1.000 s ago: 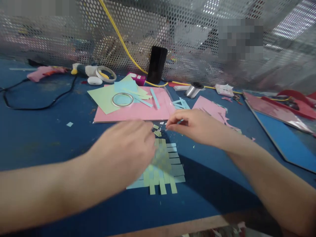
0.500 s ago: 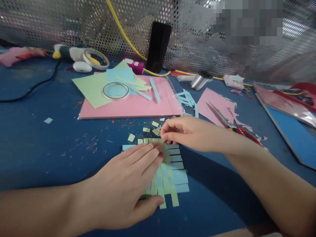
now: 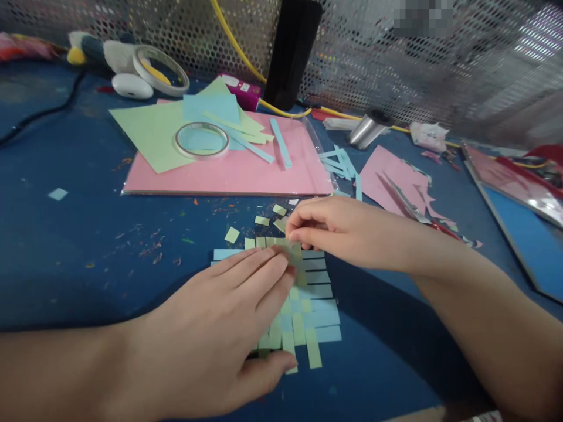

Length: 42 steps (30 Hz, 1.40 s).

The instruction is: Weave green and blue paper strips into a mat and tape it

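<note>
A woven mat of pale green and light blue paper strips lies on the blue table. My left hand rests flat over its left and middle part, fingers stretched out and covering much of the weave. At the mat's top edge, my right hand has its thumb and forefinger pinched together beside the end of a green strip. Whether the strip is between those fingertips is hidden. Several small green paper pieces lie just beyond the mat.
Behind the mat lies a pink paper pack bearing green and blue sheets and a tape roll. Scissors lie on pink paper at right. A phone leans on the perforated metal panel. Blue strips are piled beside the pack.
The view has tilted down and come slightly closer. Both hands keep nearly the same place on the mat, the right still pinched at its top edge.
</note>
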{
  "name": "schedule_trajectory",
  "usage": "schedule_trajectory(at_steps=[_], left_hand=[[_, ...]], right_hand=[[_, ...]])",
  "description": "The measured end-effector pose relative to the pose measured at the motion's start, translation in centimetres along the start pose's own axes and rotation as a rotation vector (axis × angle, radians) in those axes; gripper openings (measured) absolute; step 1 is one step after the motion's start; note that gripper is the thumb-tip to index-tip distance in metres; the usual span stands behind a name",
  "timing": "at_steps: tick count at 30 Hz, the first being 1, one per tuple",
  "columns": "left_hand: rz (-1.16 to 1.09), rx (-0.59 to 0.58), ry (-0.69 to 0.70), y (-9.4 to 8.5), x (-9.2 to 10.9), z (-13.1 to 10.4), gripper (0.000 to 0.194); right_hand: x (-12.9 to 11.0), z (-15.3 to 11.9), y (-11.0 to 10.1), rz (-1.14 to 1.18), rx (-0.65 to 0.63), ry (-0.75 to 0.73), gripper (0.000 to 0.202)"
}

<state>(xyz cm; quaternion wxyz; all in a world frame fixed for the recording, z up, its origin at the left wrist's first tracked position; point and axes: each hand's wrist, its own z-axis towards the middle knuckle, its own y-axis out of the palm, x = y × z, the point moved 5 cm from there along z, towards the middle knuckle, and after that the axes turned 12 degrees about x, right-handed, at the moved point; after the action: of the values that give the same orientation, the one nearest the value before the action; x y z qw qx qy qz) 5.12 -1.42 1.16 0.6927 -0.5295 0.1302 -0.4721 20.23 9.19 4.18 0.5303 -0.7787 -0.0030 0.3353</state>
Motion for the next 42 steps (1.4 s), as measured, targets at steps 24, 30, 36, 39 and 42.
schedule_trajectory(at_steps=[24,30,36,39,42], left_hand=[[-0.015,0.029,-0.009,-0.12,-0.08,0.28,0.054],[-0.012,0.029,-0.009,-0.22,-0.06,0.14,0.053],[-0.029,0.004,-0.025,-0.09,-0.08,0.23,0.052],[-0.040,-0.007,-0.033,-0.02,-0.10,0.21,0.052],[-0.046,-0.007,-0.038,-0.06,-0.12,0.21,0.052]], right_hand=[[-0.36,0.28,0.17,-0.033,-0.017,0.008,0.024],[-0.44,0.30,0.24,-0.040,-0.004,0.002,0.023],[-0.76,-0.01,0.33,-0.078,0.074,-0.015,0.017],[-0.74,-0.09,0.40,-0.076,0.101,-0.037,0.012],[-0.59,-0.09,0.47,-0.052,0.106,-0.030,0.008]])
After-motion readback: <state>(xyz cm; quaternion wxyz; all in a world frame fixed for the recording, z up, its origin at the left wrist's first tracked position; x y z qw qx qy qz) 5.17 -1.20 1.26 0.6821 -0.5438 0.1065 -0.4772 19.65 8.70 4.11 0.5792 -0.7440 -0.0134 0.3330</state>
